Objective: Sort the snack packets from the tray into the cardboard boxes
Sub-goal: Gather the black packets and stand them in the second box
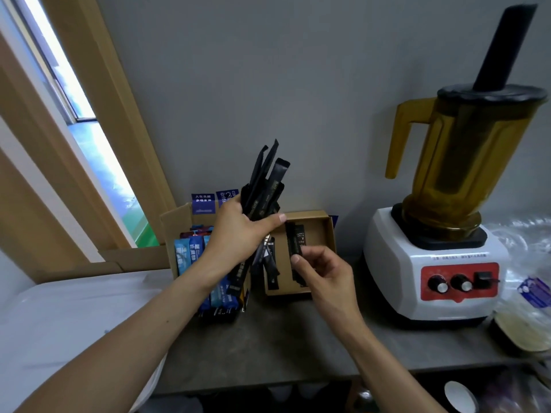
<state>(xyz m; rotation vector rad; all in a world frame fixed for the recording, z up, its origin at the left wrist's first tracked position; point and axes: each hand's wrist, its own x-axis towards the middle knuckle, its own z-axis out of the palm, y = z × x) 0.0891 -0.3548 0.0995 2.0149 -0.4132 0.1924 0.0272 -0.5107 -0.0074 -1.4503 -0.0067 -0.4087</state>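
Gripping left hand: clasped black packet bundle
Right hand: pinched 1 black packet over small cardboard box

Your left forearm and right forearm are bare along all the length you can see, wrists included. Your left hand and right hand are bare as well, with slim fingers, and the thumbnail showing on each is short and plain.
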